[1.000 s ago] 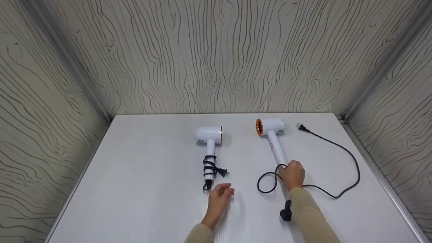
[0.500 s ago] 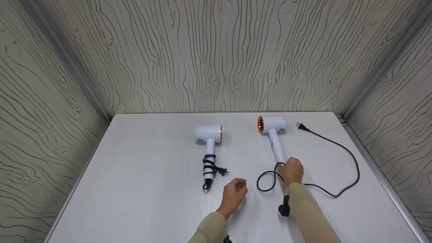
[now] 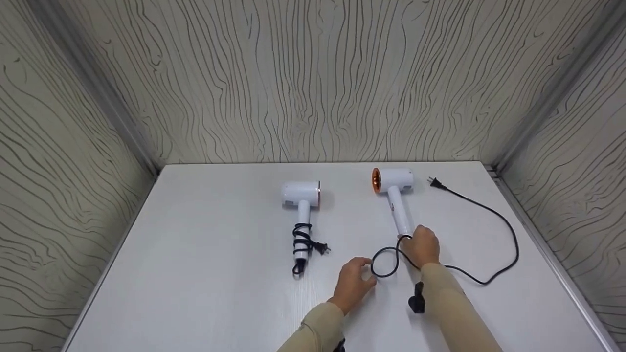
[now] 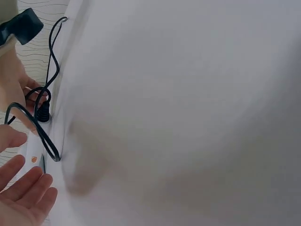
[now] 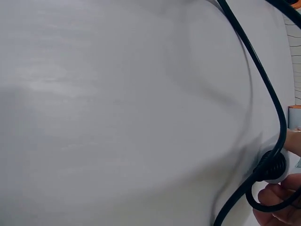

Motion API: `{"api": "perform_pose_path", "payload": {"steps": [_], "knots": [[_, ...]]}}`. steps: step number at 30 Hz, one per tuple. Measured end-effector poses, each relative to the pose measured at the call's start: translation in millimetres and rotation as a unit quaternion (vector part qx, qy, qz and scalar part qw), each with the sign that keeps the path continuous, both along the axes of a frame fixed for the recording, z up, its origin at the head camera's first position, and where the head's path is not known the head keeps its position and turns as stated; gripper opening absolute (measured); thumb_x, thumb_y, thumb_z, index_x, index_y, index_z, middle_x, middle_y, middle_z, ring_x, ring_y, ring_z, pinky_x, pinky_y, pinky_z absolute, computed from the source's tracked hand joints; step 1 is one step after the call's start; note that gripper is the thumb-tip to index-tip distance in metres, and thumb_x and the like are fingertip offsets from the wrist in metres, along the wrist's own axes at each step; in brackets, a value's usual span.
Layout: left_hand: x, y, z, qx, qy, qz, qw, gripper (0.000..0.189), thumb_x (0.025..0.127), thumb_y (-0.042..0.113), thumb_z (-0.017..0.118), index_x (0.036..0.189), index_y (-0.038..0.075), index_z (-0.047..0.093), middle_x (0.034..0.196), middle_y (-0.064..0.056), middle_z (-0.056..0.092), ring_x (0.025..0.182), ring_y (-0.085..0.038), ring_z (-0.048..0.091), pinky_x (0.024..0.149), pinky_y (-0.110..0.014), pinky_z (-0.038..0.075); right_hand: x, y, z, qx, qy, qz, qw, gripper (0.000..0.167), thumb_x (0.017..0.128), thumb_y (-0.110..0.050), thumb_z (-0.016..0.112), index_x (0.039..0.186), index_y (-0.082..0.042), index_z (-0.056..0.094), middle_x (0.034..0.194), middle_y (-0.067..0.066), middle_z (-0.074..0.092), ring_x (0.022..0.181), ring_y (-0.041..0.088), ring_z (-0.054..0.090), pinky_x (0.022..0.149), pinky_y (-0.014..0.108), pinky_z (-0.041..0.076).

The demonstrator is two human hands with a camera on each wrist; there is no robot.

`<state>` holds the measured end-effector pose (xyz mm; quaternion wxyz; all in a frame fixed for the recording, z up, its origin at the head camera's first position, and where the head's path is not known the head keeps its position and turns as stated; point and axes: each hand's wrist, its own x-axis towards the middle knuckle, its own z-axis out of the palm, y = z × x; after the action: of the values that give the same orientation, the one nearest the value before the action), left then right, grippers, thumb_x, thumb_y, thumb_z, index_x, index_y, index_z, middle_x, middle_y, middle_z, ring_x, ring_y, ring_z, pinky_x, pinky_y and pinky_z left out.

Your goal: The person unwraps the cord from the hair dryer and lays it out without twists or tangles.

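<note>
On the right of the table lies a white hair dryer (image 3: 398, 180) with an orange-rimmed nozzle facing left. My right hand (image 3: 424, 247) grips the lower end of its handle; in the right wrist view, fingers and thumb sit around the handle beside the black cord base (image 5: 273, 165). The dryer's black cord (image 3: 386, 276) loops left of that hand, then runs out right to its plug (image 3: 436, 183). My left hand (image 3: 352, 286) is at the loop's left edge, thumb and fingers parted. In the left wrist view, its fingers (image 4: 33, 188) are spread beside the loop; contact is unclear.
A second white hair dryer (image 3: 299, 194) lies to the left, its black cord (image 3: 303, 242) wound round the handle and its plug (image 3: 321, 248) sticking out right. The white table (image 3: 205, 254) meets patterned walls (image 3: 313, 88) at the back and sides.
My left hand has moved right from near the wrapped dryer to the cord loop, and its thumb and fingers have parted. My right hand has stayed on the handle, which shifted slightly.
</note>
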<state>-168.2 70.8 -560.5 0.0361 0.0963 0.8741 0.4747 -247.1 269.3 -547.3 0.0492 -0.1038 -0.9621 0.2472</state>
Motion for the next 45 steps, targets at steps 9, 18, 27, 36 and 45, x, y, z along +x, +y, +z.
{"api": "perform_pose_path", "payload": {"steps": [9, 18, 27, 36, 45], "knots": [[-0.2, 9.0, -2.7, -0.107, 0.087, -0.037, 0.9897, 0.026, 0.083, 0.013, 0.074, 0.108, 0.012, 0.068, 0.113, -0.001, 0.068, 0.109, -0.015, 0.064, 0.096, -0.023, 0.053, 11.3, 9.6, 21.7, 0.023, -0.037, 0.046, 0.998, 0.029, 0.082, -0.016, 0.071, 0.087, 0.011, 0.062, 0.087, 0.026, 0.066, 0.076, 0.032, 0.061, 0.069, 0.044, 0.052], [1.3, 15.8, -8.8, -0.128, 0.061, -0.038, 0.9892, 0.011, 0.085, 0.016, 0.071, 0.097, 0.015, 0.071, 0.106, 0.002, 0.068, 0.106, -0.012, 0.064, 0.094, -0.022, 0.054, 16.9, 12.0, 37.3, 0.022, -0.076, 0.07, 0.9944, 0.017, 0.08, -0.003, 0.066, 0.091, 0.01, 0.066, 0.087, 0.025, 0.069, 0.075, 0.029, 0.063, 0.068, 0.042, 0.053], [-2.0, 5.6, -4.9, -0.091, 0.109, -0.025, 0.9895, 0.01, 0.09, 0.016, 0.066, 0.097, 0.011, 0.07, 0.095, 0.0, 0.072, 0.092, -0.012, 0.067, 0.082, -0.02, 0.055, 22.8, 9.8, 44.0, 0.01, -0.074, 0.085, 0.9936, 0.014, 0.08, 0.003, 0.064, 0.093, 0.009, 0.065, 0.088, 0.023, 0.068, 0.078, 0.028, 0.061, 0.069, 0.04, 0.053], [-11.6, -5.0, 4.5, 0.052, 0.043, -0.007, 0.9977, 0.012, 0.094, 0.02, 0.062, 0.098, 0.011, 0.069, 0.086, -0.003, 0.074, 0.078, -0.002, 0.063, 0.07, -0.016, 0.051, 29.4, 7.7, 36.7, 0.011, -0.02, 0.102, 0.9945, 0.013, 0.081, 0.004, 0.062, 0.092, 0.008, 0.067, 0.085, 0.021, 0.069, 0.078, 0.028, 0.064, 0.069, 0.044, 0.053], [-16.6, -11.9, 3.6, 0.148, -0.025, 0.043, 0.9878, 0.014, 0.092, 0.01, 0.063, 0.1, -0.001, 0.066, 0.079, -0.009, 0.07, 0.063, -0.002, 0.06, 0.056, -0.013, 0.05, 29.5, 1.1, 26.1, 0.0, -0.018, 0.112, 0.9936, 0.015, 0.084, 0.005, 0.062, 0.097, 0.007, 0.071, 0.097, 0.023, 0.071, 0.092, 0.034, 0.066, 0.081, 0.048, 0.055]]}}
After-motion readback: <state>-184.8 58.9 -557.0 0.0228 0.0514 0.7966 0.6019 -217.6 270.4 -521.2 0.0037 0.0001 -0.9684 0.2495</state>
